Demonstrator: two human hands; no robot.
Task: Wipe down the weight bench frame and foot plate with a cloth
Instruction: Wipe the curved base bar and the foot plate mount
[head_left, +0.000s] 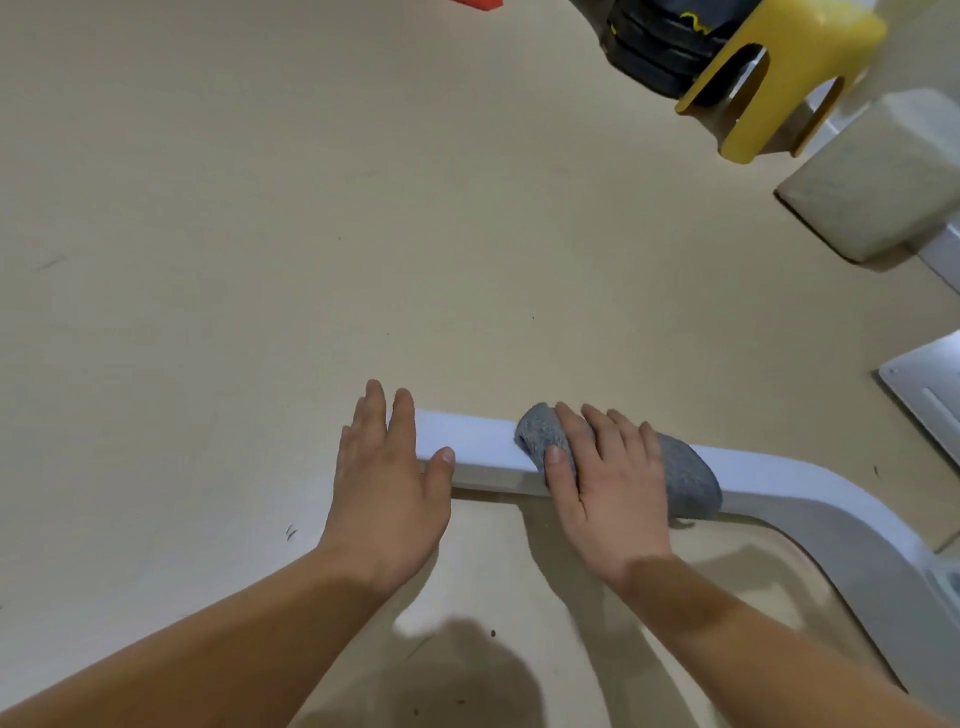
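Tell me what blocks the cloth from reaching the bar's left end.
The left hand rests on that end, thumb over the bar. Between it and the cloth under the right hand, the bar is bare.

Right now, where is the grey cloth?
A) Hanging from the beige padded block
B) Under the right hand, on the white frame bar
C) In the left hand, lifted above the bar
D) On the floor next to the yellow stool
B: the right hand presses the grey cloth onto the white frame bar, while the left hand rests at the bar's end with no cloth.
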